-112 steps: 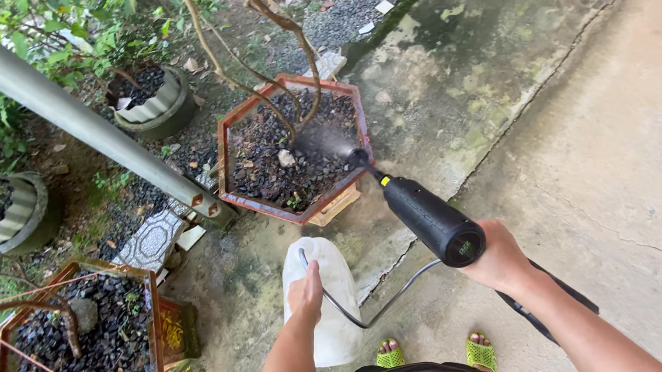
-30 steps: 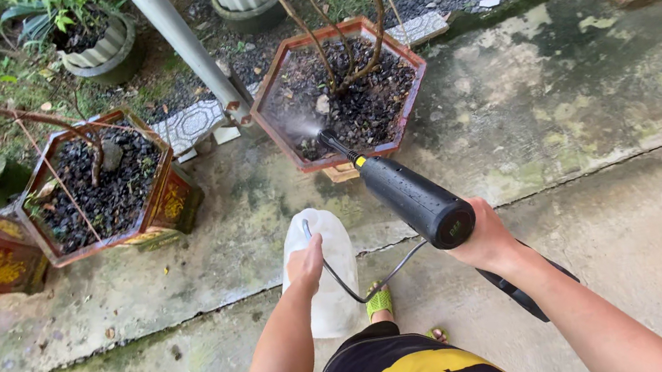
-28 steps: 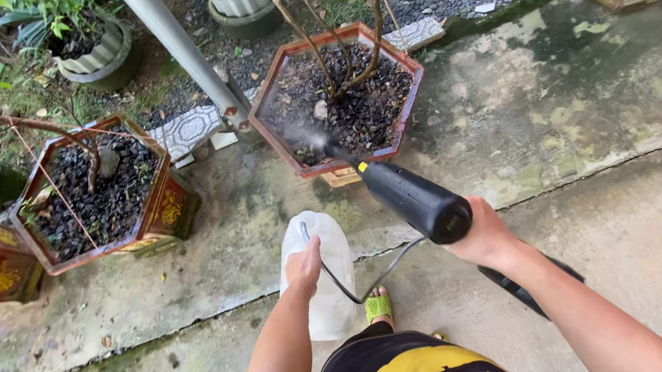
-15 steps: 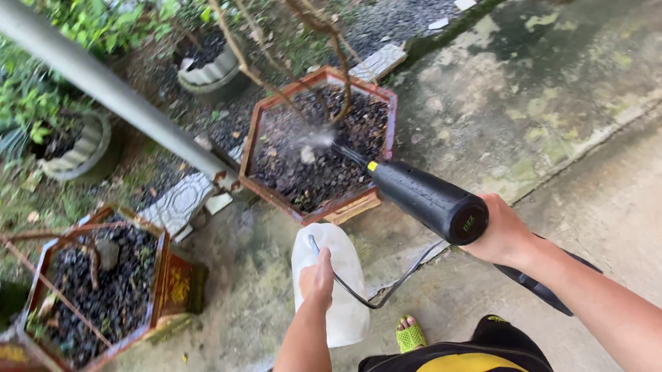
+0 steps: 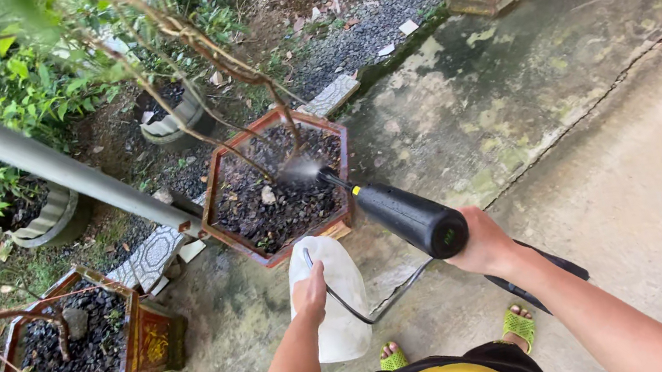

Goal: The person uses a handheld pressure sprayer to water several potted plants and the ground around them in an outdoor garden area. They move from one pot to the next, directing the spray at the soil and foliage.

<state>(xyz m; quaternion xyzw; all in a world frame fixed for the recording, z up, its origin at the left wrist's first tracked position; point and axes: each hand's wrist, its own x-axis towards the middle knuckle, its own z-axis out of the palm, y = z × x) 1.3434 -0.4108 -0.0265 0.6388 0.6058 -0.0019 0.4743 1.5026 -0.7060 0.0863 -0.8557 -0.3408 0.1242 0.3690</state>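
Both hands are occupied. The left hand (image 5: 310, 291) is clenched on the top of a white plastic jug (image 5: 335, 309), carried just above the concrete path (image 5: 659, 187) at 6 o'clock in the view. The right hand (image 5: 482, 243) is closed around the rear of a black spray gun (image 5: 407, 216), whose thin nozzle is aimed toward 11 o'clock. A dark hose (image 5: 385, 306) is seen running from the jug to the gun.

Mist is visible at the nozzle tip, directed into a hexagonal red-brown pot (image 5: 274, 188) at 12 o'clock from the hands. This pot is filled with dark gravel, and a bare-branched small tree (image 5: 241, 67) rises from it.

Risks judged from this position:
- The path is stained green and looks damp near the pot. The feet are seen in open green sandals (image 5: 517, 326); a slip is possible if weight is shifted on the slick patch.
- The hose hangs in a slack loop between the hands. It could be snagged on a knee or on the pot rim, and the jug jerked.
- The jet is held close to the gravel. Stones or soil could be scattered out of the pot.
- The slanted grey pole (image 5: 35, 162) at 10 o'clock and the low branches lie near head height; contact is possible if a forward lean is made.
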